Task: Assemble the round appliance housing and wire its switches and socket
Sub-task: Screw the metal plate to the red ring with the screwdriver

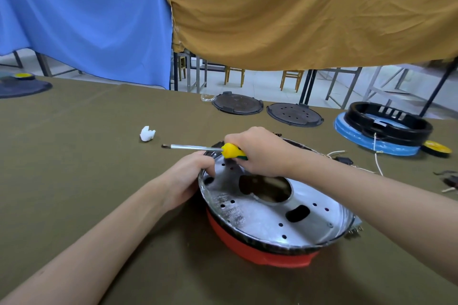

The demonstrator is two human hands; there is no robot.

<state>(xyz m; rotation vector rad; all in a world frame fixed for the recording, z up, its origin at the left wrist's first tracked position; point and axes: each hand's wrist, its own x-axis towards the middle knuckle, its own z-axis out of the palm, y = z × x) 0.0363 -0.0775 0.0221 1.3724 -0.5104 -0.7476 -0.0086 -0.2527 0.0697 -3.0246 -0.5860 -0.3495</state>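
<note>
Near the bench's front edge, left hand (184, 181) grips the metal housing plate (272, 205) rim while right-hand fingers (257, 151) hold the screwdriver (198, 148) sideways, apparently between screws; next, tip it down.

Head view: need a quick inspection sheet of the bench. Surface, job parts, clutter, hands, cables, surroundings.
Surface: table under an olive cloth.
Job's things: round housing, silver perforated metal plate on a red base, at the near right; screwdriver with a yellow handle lies level, tip pointing left.
Clutter: white crumpled scrap; two dark round plates at the far edge; black ring on a blue disc; yellow disc beside it.
Hands: left hand holds the housing's left rim; right hand grips the screwdriver handle.
Cables: white wire trails right of the housing.
Surroundings: blue and ochre cloths hang behind; wooden chairs beyond.
</note>
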